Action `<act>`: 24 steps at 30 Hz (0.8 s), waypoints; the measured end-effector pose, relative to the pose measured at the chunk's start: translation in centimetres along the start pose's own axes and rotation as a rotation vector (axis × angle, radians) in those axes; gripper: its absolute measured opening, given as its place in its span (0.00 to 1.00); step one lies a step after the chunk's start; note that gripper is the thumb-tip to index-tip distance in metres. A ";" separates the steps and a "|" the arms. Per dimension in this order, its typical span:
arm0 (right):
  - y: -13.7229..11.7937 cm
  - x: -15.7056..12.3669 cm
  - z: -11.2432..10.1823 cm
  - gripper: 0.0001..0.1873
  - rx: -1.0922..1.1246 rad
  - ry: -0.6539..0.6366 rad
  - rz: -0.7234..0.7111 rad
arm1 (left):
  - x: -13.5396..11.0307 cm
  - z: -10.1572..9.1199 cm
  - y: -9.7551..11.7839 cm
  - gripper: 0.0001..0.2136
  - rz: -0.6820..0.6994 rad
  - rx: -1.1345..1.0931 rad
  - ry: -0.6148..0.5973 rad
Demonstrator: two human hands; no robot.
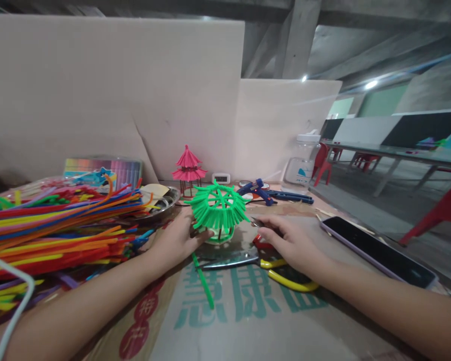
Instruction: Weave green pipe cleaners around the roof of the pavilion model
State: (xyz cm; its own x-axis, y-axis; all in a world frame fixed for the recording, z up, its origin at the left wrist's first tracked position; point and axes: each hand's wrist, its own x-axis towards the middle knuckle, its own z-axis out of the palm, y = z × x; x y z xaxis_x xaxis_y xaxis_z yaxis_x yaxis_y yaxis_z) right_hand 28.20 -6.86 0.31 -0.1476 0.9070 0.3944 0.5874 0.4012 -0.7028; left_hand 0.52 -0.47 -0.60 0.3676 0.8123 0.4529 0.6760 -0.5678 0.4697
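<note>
Standing in the space between two bare hands, a small bright green model (220, 216) catches my eye first. Its roof is a flared skirt of fuzzy green strips packed side by side, their ends fanning outward and down all the way round. The crown is open, a ring crossed by green spokes that meet near the middle. Below the fringe I make out dark, thin posts and a pale base edged in the same green; the rest of the underside is hidden from me.

The model sits just to the right of the left hand (180, 234) and touches it. That hand closes on the lower left part, its thumb laid along the near side by the base, while its other fingers are mostly out of sight behind. The right hand (291, 246) is to the right of the model, near it, thumb and fingers pinching a small metal-tipped tool (256, 222). The tip points left toward the edge of the roof; whether it touches, I cannot tell.

On the near side, yellow-handled scissors (235, 260) and a loose green strip (203, 285) lie on the printed sheet (210, 343). Farther off, slightly left, stands a pink two-tiered model (188, 173).
</note>
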 end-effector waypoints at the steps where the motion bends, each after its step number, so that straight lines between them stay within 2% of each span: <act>1: -0.1 0.0 -0.1 0.16 0.005 0.010 0.023 | 0.0 0.0 0.0 0.17 0.002 0.014 -0.014; 13: -0.3 0.1 -0.4 0.17 0.070 0.030 0.136 | 0.2 -0.1 0.5 0.14 0.068 0.031 -0.047; 24: -0.6 0.1 -0.3 0.16 0.076 0.004 0.052 | 0.4 -0.1 0.1 0.14 0.185 0.016 -0.055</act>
State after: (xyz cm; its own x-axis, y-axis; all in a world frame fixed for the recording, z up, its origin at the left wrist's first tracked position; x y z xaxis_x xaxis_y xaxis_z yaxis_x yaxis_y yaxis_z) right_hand 28.08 -7.07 0.90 -0.1153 0.9264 0.3583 0.5325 0.3622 -0.7650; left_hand 0.70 -0.21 -0.33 0.5203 0.7006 0.4884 0.6039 -0.7062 0.3696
